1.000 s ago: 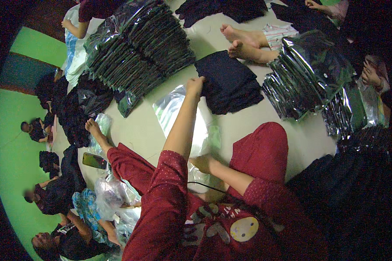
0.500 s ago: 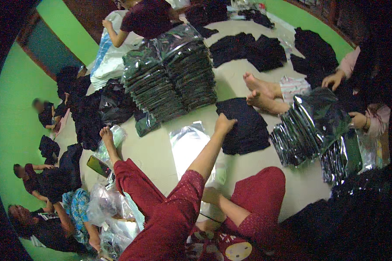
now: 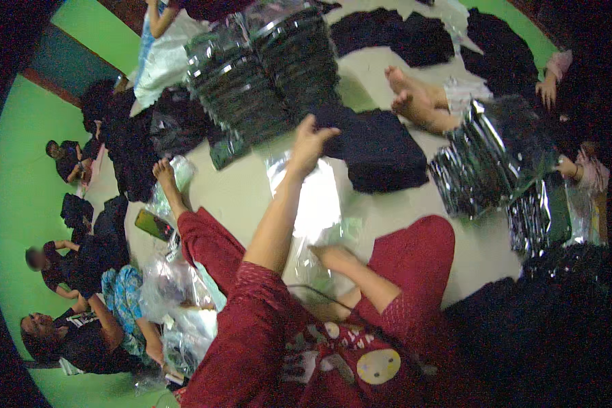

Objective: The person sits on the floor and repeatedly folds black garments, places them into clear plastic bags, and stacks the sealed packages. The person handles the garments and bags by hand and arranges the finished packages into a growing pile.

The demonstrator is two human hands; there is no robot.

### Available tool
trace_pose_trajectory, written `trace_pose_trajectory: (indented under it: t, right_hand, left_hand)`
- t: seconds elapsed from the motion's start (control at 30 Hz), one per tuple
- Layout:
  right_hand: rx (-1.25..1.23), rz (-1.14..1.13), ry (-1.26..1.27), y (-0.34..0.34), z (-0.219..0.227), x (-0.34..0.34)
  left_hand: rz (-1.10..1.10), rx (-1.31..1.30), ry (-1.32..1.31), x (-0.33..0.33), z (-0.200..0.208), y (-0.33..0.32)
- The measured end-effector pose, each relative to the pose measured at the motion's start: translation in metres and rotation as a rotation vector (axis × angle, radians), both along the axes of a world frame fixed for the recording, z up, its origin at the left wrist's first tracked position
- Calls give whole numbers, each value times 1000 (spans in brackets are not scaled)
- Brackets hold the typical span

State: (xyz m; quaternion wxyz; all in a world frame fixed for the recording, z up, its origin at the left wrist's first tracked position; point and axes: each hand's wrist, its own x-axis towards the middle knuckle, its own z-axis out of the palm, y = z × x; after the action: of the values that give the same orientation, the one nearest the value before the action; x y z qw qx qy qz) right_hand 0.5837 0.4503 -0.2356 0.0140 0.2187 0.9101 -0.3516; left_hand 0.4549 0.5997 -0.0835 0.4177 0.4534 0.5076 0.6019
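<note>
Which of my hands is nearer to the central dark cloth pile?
Left. The left hand is at the left edge of the dark cloth pile; the right hand is farther back, by the clear plastic.

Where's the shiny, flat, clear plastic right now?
In the head view, the shiny, flat, clear plastic lies near the middle on the pale floor, between the left hand above and right hand below.

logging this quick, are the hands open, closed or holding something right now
Left hand: closed, holding a black garment by its edge.
Right hand: at the clear plastic bag; grip cannot be told.
</note>
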Motion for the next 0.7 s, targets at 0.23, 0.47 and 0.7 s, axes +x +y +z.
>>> trace_pose_trajectory:
  t: [0.23,0.47,0.7]
  right_hand:
    - [-11,37,-10,-3,17,0]
    - [-5,9,-58,-6,9,-1]
    - [-16,5,-26,-4,7,1]
  left_hand:
    - [116,-632,-183,-134,-70,-109]
    - [634,-511,951,-142,-129,-149]
    - [422,-875,981,-112,-127,-162]
